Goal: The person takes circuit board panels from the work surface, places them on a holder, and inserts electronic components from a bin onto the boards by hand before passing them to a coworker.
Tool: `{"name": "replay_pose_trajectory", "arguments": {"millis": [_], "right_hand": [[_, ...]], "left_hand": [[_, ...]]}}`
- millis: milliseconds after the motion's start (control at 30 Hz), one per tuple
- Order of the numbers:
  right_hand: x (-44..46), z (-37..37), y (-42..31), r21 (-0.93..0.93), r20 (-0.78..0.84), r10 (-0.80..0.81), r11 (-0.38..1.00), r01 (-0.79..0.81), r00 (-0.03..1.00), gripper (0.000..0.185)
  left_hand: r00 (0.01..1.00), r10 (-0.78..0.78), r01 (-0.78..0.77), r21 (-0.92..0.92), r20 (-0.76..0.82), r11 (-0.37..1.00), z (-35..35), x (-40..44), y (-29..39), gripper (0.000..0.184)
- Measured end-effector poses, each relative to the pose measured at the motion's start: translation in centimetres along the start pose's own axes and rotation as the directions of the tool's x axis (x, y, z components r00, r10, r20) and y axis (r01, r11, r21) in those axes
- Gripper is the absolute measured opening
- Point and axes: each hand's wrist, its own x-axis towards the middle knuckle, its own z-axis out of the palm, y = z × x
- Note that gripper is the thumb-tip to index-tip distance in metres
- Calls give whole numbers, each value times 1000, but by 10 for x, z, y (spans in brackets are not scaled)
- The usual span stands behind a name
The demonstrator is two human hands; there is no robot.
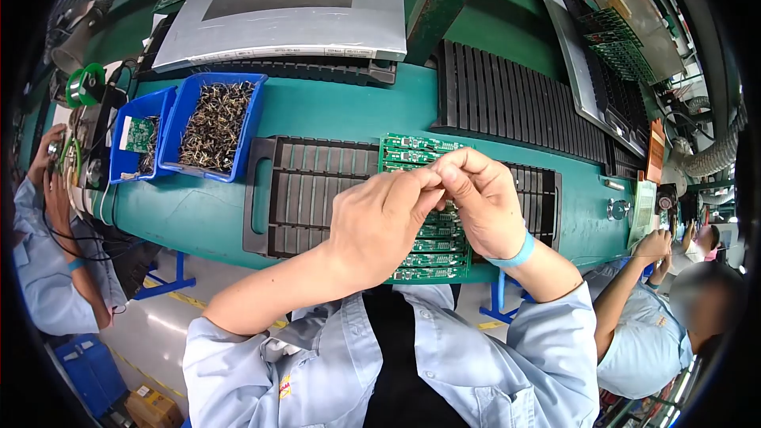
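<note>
My left hand (371,222) and my right hand (485,204) meet fingertip to fingertip over a panel of green circuit boards (434,258). Both are closed in a pinch; whatever is between the fingers is too small or hidden to name. A blue band circles my right wrist. The board panel lies across a black slotted tray (260,202), and its middle is partly covered by my hands. Left of the tray stands a blue bin (255,103) heaped with small wire-legged components (214,123).
A smaller blue bin (125,160) holds a green board (139,135). Black ribbed racks (507,95) and a large framed metal sheet (380,8) sit behind. A green post (448,0) rises from the green table (317,111). Co-workers' arms show at left (59,206) and right (626,293).
</note>
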Motion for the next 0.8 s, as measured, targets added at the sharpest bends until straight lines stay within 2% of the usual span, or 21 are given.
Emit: {"name": "replay_pose_trajectory", "arguments": {"millis": [67,233,267,400,600,733,767,800], "right_hand": [[3,-7,-3,-156,36,19,988,-13,999,8],[3,-21,-11,-303,156,164,947,-111,974,6],[3,-21,-12,-303,159,165,946,-111,973,6],[0,-20,-19,-381,223,195,919,-99,955,9],[-1,-15,-22,-477,192,193,875,-80,962,8],[-6,-18,-5,-432,145,20,901,45,989,7],[-6,-18,-6,-431,142,22,901,42,990,7],[-5,-20,-7,-558,150,-18,824,100,988,7]], "left_hand": [[939,-280,318,-192,199,929,-6,0,6,6],[860,-372,467,-244,349,850,-20,5,-10,4],[860,-374,468,-244,347,849,-20,4,-11,4],[792,-346,514,-244,503,822,-16,0,-18,3],[811,-327,474,-217,485,853,-12,-3,-21,5],[792,-346,532,-288,504,796,-14,-3,-20,6],[804,-382,560,-365,456,744,-11,-5,-22,8],[810,-419,578,-440,410,687,-8,-5,-22,11]]}}
